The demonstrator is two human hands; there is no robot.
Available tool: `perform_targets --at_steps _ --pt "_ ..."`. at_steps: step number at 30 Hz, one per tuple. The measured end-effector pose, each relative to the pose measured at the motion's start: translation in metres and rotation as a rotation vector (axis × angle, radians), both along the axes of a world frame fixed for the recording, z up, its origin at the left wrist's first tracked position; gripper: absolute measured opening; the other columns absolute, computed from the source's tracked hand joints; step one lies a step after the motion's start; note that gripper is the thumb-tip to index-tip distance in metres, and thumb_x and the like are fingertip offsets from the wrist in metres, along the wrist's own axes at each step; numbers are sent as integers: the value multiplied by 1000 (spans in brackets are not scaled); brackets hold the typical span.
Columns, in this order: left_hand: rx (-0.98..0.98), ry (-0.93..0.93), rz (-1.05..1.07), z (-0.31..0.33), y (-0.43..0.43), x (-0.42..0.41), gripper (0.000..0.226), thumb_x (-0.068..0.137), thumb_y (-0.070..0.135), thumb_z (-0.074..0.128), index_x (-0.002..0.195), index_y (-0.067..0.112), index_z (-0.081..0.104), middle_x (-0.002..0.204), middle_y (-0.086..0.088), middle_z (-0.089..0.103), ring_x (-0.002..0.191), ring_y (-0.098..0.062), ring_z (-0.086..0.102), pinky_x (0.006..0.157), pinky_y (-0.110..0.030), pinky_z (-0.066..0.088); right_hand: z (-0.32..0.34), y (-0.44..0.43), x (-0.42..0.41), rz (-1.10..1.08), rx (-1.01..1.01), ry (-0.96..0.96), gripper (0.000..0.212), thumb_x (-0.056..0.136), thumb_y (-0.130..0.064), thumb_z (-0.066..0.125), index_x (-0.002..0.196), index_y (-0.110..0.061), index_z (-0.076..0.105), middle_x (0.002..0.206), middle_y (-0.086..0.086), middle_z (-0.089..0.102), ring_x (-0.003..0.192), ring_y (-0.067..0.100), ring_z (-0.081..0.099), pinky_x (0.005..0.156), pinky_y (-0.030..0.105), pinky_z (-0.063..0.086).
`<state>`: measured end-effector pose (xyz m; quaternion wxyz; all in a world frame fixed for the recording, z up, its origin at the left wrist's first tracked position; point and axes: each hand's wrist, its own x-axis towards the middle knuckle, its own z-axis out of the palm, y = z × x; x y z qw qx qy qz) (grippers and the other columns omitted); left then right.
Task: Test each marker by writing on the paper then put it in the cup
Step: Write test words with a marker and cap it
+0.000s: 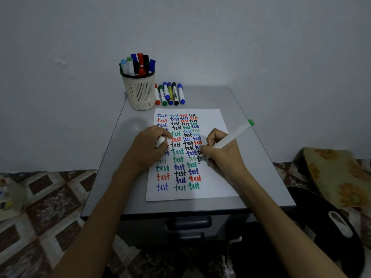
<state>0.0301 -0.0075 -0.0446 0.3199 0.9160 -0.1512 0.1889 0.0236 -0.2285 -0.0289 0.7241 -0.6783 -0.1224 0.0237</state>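
A white sheet of paper [212,121] lies on the grey cabinet top, covered with rows of the word "test" in several colours. My right hand [222,155] grips a white marker with a green end [233,136], its tip down on the paper's right side. My left hand [147,148] rests on the paper's left edge and holds a white marker cap [160,141]. A cream mesh cup [140,91] stands at the back left, filled with several markers [138,64]. Several more markers [170,94] lie in a row right of the cup.
The grey cabinet top [251,149] is small, with a drawer handle [188,222] below its front edge. A wall stands close behind. A patterned floor lies on the left, a floral cushion [337,175] and a black object [329,227] on the right.
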Motion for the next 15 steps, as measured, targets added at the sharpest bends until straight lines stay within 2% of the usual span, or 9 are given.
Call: perform_targets --at_steps 4,9,15 --pt "-3 5 6 1 0 -1 24 77 20 52 94 10 66 95 -6 64 84 -13 57 72 -13 38 2 2 -2 4 -55 0 31 74 19 59 65 -5 41 60 15 39 42 17 36 40 19 36" --pt "-12 1 5 1 -1 -1 24 76 19 52 93 9 66 94 -4 64 82 -12 56 71 -10 37 2 -1 -1 -23 -22 32 35 73 19 60 62 -8 40 55 10 39 41 16 36 40 19 34" --pt "-20 3 5 2 0 0 24 76 19 52 92 10 66 90 0 61 78 -10 54 68 -11 36 0 0 1 -39 -70 -41 35 72 18 60 62 -9 40 55 5 41 45 14 37 42 19 35"
